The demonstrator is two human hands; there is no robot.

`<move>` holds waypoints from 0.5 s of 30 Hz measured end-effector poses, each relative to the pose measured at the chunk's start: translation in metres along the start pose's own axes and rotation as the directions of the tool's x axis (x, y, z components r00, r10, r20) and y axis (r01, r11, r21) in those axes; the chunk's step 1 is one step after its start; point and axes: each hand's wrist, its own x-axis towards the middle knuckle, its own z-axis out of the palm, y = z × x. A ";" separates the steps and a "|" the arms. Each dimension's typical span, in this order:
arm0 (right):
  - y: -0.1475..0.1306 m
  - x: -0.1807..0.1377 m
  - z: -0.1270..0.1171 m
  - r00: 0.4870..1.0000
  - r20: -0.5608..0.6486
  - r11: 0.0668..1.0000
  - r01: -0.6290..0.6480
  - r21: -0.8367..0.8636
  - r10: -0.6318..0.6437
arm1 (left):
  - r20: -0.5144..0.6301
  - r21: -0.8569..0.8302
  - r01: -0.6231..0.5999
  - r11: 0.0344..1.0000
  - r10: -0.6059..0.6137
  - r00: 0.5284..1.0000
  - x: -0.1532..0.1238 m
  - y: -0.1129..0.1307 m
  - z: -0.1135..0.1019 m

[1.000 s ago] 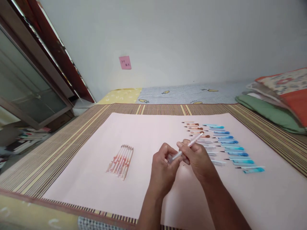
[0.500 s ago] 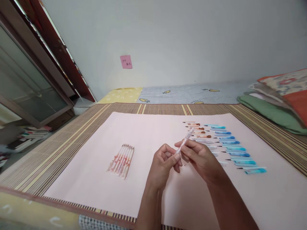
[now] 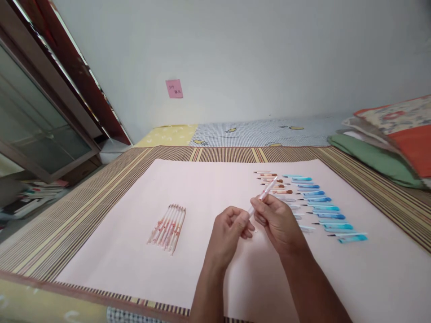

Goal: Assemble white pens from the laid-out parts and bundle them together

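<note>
My right hand [image 3: 274,222] pinches a slim white pen [image 3: 264,196] that points up and away from me. My left hand [image 3: 230,233] is curled just left of it, fingertips meeting the pen's lower end; what it pinches is hidden. Both hands hover over a large pale pink sheet [image 3: 202,188]. To the right lie rows of pen parts: several blue caps [image 3: 323,208] and several orange-brown ones [image 3: 272,179]. A bundle of several assembled pink-patterned pens [image 3: 168,226] lies to the left.
The sheet rests on a striped woven mat [image 3: 84,197]. Folded green and orange bedding [image 3: 387,148] sits at the right. A glass-fronted cabinet [image 3: 33,116] and stacked books [image 3: 33,193] are at the left. A pink note [image 3: 174,88] sticks on the wall.
The pen was held low and nearly level between both hands; my right hand has tilted it upward, and my left hand has slid to its lower tip.
</note>
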 end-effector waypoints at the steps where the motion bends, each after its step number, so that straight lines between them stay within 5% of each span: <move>1: -0.001 0.000 -0.001 1.000 -0.006 1.000 0.015 -0.006 -0.015 | 0.061 -0.035 0.042 0.999 -0.040 0.997 0.001 -0.002 -0.003; 4: -0.001 0.000 -0.001 0.999 -0.012 0.999 0.044 -0.029 -0.044 | 0.110 -0.085 0.069 0.994 -0.060 0.992 0.001 -0.006 -0.006; 7: 0.001 0.000 0.002 0.999 -0.024 1.000 0.024 -0.017 -0.024 | -0.064 0.004 -0.064 0.998 0.064 0.996 0.000 -0.005 -0.002; 11: 0.004 -0.001 0.005 0.998 -0.044 0.998 -0.038 0.048 0.040 | -0.266 0.278 -0.170 0.946 0.245 0.932 -0.002 -0.001 0.007; 15: 0.000 -0.001 0.005 0.997 -0.064 0.995 -0.043 0.085 0.048 | -0.129 0.106 -0.066 0.992 0.080 0.988 -0.001 -0.004 0.004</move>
